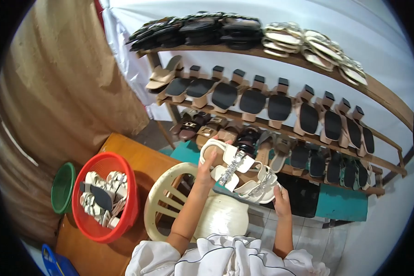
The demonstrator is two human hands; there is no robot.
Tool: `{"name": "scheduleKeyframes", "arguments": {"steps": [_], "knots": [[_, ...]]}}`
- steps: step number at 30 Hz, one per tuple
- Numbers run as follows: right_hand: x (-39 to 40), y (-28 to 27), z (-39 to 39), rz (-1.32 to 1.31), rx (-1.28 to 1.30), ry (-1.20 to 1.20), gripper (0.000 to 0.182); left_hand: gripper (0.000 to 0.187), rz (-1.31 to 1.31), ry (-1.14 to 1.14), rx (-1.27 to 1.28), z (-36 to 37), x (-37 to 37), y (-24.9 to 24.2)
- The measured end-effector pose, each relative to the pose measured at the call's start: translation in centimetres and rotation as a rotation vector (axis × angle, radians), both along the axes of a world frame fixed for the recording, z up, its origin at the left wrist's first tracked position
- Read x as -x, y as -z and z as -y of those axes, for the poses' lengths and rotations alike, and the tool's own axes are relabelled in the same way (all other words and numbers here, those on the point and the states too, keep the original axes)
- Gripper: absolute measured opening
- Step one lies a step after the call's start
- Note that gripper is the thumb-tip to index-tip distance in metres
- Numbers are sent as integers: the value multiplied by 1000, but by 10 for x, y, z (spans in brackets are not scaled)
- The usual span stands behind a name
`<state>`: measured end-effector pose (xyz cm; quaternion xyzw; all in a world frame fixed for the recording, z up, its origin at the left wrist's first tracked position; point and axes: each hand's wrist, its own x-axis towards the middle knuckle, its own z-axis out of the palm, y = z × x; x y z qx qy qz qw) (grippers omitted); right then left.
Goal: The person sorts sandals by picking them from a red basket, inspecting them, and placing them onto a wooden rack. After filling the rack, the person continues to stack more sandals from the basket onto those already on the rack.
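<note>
A pair of white sandals (237,168) with sparkling silver straps is held up in front of me, above a cream plastic chair (223,216). My left hand (208,165) is closed around the left end of the pair, by the heel strap. On the opposite end, my right hand (281,201) grips the edge of the right sandal, fingers partly hidden beneath. A red plastic basket (132,198) to the left contains several white sandals (105,195), one with its dark sole facing up.
A wooden rack (386,103) ahead bears black sandals (202,27), white sandals (303,43) and heeled shoes with dark soles showing (253,101). The red basket stands on a wooden table (124,152), beside a green basket (63,188). A blue plastic object (57,262) is at lower left.
</note>
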<state>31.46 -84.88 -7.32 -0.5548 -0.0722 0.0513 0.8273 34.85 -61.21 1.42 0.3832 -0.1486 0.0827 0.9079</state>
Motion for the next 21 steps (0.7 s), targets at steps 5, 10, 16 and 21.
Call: {"name": "scheduleKeyframes", "arguments": {"steps": [5, 10, 16, 21], "knots": [[7, 0, 60, 39, -64, 103, 37, 58, 49, 58, -188, 44, -14, -9], [19, -13, 109, 108, -179, 299, 44, 47, 116, 157, -312, 86, -27, -42], [23, -29, 169, 361, -315, 400, 55, 39, 597, -183, -836, 132, -55, -94], [22, -78, 212, 455, -227, 567, 68, 42, 966, -564, -1319, 160, -64, -125]]}}
